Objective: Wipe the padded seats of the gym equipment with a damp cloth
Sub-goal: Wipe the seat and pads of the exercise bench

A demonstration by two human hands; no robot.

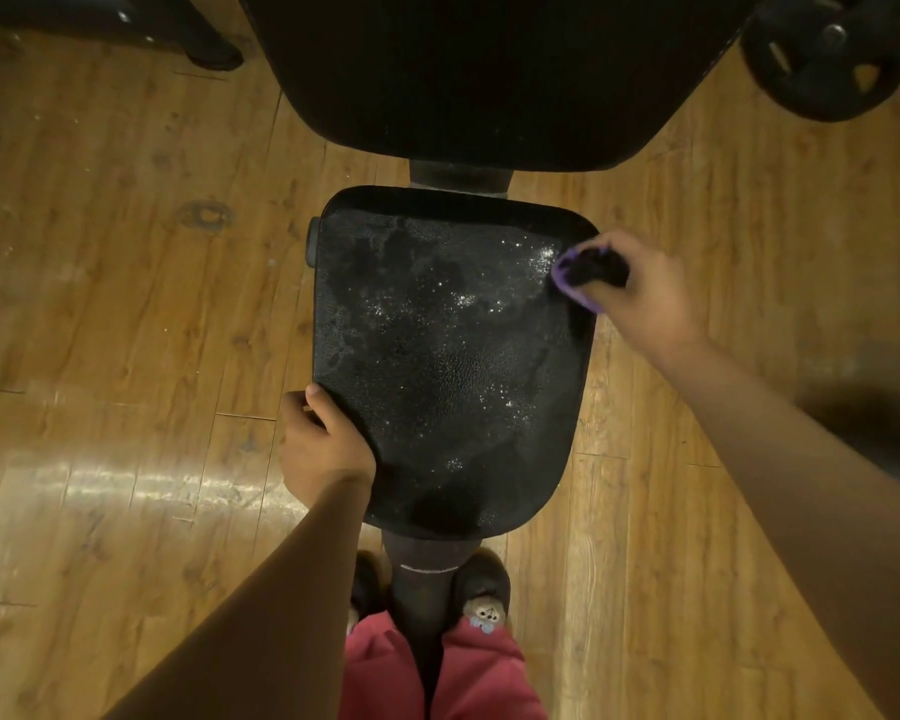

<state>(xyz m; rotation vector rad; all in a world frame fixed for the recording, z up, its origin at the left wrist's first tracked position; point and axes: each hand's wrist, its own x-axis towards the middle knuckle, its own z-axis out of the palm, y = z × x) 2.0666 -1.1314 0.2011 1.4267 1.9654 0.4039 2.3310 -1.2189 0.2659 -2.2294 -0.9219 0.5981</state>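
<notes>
Single head view: wide-angle, facing straight down, close above padded seat (448, 356), wooden floor (126, 252) around.

Black seat pad (448, 356), pebble-grained, smeared with grey patches and dotted with white glints. Black back pad (489, 70), finer-grained, faintly speckled. Purple cloth (572, 275) with a black middle. Honey-brown floor (126, 252) in wood-grain planks, with one dark knot ring. Dark grey frame post (422, 589) crossed by a thin white line. Red trousers (468, 678). Brown slipper (484, 579) with a blue bow. Black weight plate (822, 70).
</notes>
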